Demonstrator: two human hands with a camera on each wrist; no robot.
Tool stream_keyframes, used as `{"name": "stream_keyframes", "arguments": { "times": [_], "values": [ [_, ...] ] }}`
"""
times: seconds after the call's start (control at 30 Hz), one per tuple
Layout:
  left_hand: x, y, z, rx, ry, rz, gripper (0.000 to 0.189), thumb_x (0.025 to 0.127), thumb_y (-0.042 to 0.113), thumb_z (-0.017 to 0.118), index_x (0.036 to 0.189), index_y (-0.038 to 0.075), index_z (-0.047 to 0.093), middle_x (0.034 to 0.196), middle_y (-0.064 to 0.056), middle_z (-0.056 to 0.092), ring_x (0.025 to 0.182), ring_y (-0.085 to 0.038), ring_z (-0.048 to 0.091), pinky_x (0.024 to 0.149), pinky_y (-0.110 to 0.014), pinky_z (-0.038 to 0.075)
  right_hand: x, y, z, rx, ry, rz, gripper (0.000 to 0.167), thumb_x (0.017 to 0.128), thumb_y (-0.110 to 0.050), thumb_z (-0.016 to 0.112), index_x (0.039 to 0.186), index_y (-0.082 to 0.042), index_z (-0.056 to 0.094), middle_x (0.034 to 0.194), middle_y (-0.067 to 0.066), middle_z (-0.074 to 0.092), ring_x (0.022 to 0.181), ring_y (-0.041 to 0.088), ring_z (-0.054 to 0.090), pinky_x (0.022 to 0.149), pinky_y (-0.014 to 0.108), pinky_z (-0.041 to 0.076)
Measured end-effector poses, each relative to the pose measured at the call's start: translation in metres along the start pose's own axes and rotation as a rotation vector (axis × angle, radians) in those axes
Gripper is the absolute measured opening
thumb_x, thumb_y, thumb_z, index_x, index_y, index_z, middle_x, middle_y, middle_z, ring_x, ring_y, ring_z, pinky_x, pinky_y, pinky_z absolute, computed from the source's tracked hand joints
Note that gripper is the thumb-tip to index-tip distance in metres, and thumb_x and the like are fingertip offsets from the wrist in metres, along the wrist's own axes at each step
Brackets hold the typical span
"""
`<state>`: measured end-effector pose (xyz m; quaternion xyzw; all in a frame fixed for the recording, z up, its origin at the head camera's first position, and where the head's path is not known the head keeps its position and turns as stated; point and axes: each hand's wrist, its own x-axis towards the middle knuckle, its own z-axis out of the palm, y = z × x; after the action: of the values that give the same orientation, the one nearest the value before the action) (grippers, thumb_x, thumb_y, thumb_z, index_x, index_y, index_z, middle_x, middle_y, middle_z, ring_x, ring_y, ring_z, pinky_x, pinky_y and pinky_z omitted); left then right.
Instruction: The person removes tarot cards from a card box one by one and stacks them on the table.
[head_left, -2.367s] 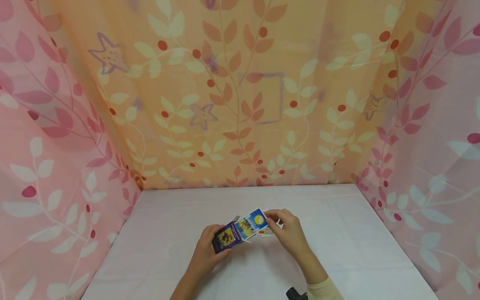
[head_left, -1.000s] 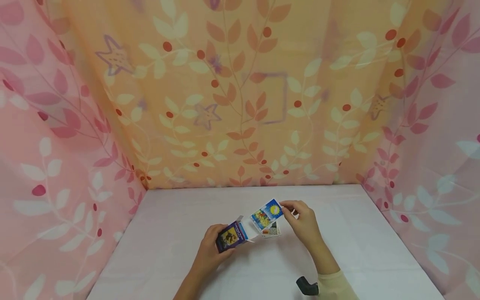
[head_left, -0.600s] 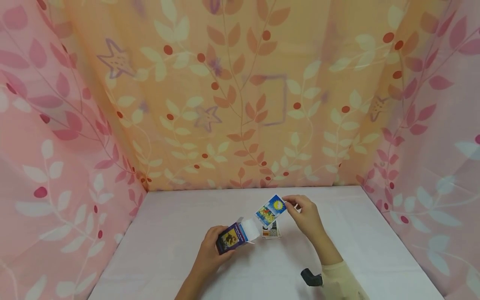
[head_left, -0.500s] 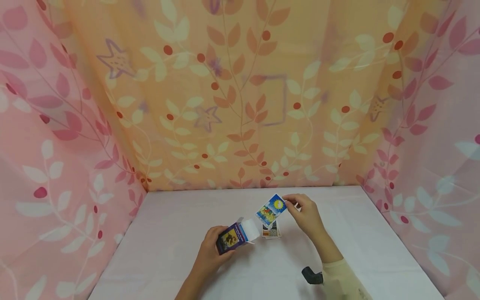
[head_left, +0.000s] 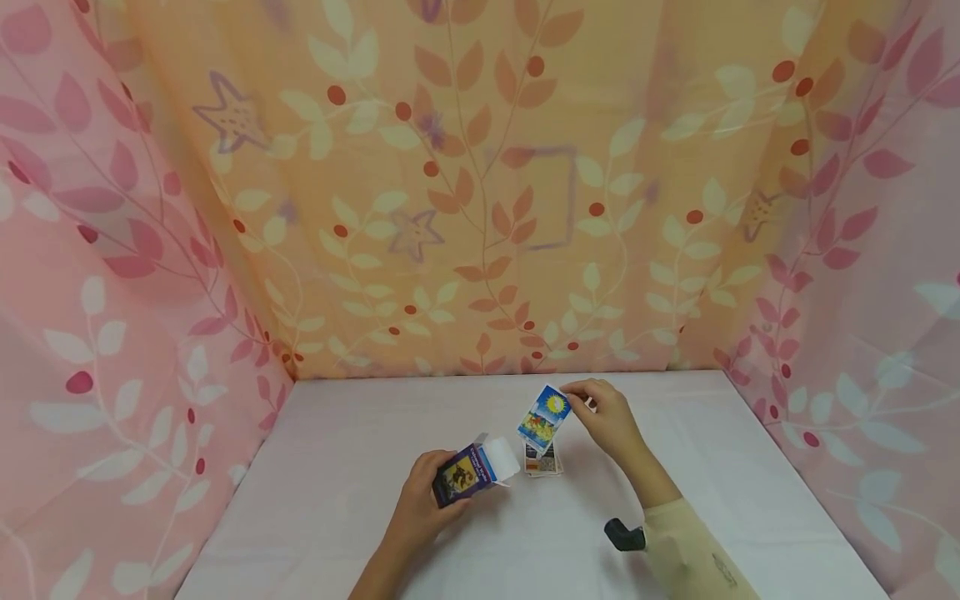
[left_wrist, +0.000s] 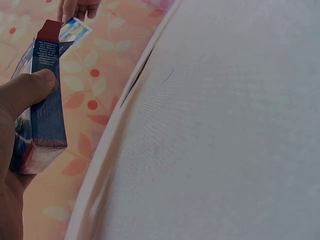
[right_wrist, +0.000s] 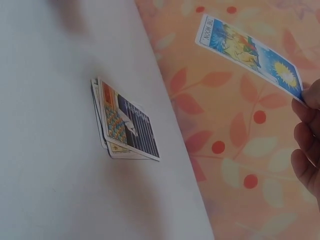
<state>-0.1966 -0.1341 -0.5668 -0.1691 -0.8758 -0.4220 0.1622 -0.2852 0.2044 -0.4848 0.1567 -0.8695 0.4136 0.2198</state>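
My left hand (head_left: 420,498) grips a dark purple card box (head_left: 463,477), its white end flap (head_left: 502,458) folded out toward the right. In the left wrist view the thumb presses along the narrow side of that box (left_wrist: 47,110). Between thumb and fingers, my right hand (head_left: 606,417) pinches the corner of a tarot card (head_left: 544,419) above the table. The right wrist view reads "THE MOON" on this card (right_wrist: 250,52), with a yellow disc on blue. Below it a small pile of tarot cards (head_left: 543,462) lies face up, slightly fanned and partly covered by the held card.
A white cloth covers the table (head_left: 337,433). Leaf-patterned curtains (head_left: 480,208) enclose the back and both sides. A black device (head_left: 624,535) sticks out at the right sleeve (head_left: 693,550).
The tarot card has come out of the box and moved right and up, over the pile, in my right hand. The left hand still holds the box, shifted only slightly.
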Motion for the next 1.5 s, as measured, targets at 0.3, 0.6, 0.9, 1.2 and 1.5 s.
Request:
{"name": "stream_keyframes", "arguments": {
  "times": [0.3,0.6,0.9,1.2,1.5],
  "values": [
    [-0.001,-0.002,0.001,-0.013,0.000,-0.004,0.080,0.070,0.020,0.096,0.139,0.016,0.056,0.136,0.007,0.055,0.121,-0.011,0.055,0.103,-0.042,0.052,0.008,0.009,0.008,-0.022,-0.058,0.010,0.014,0.096,-0.009,0.070,0.106,-0.015,0.077,0.094,-0.006,0.072,0.089,0.014,0.057,0.074,0.029,0.050],
    [-0.001,-0.006,0.002,-0.004,0.001,0.005,0.081,0.070,0.022,0.096,0.140,0.016,0.056,0.136,0.007,0.055,0.120,-0.012,0.056,0.102,-0.041,0.053,0.016,0.014,0.016,-0.031,-0.123,0.042,0.012,0.098,-0.011,0.068,0.106,-0.014,0.077,0.103,-0.001,0.073,0.094,0.018,0.057,0.078,0.033,0.052],
    [-0.002,-0.006,0.002,-0.009,0.000,-0.007,0.081,0.070,0.021,0.097,0.139,0.018,0.056,0.135,0.008,0.055,0.120,-0.011,0.056,0.102,-0.041,0.053,0.016,0.026,0.027,-0.017,-0.171,0.083,0.013,0.099,-0.012,0.067,0.106,-0.014,0.077,0.106,0.001,0.073,0.095,0.020,0.057,0.081,0.034,0.051],
    [0.000,-0.005,0.002,-0.030,-0.007,-0.033,0.079,0.071,0.021,0.096,0.139,0.020,0.056,0.135,0.011,0.054,0.121,-0.009,0.055,0.104,-0.041,0.052,0.017,0.031,0.033,0.018,-0.199,0.100,0.014,0.101,-0.011,0.064,0.107,-0.013,0.076,0.104,0.002,0.072,0.097,0.021,0.057,0.083,0.037,0.050],
    [-0.001,-0.008,0.003,-0.003,0.010,0.010,0.081,0.070,0.020,0.097,0.139,0.021,0.055,0.135,0.008,0.055,0.119,-0.010,0.057,0.100,-0.038,0.054,0.014,0.040,0.045,0.022,-0.229,0.148,0.015,0.101,-0.010,0.062,0.106,-0.014,0.076,0.104,0.000,0.071,0.097,0.021,0.057,0.087,0.039,0.049]
  ]
}}
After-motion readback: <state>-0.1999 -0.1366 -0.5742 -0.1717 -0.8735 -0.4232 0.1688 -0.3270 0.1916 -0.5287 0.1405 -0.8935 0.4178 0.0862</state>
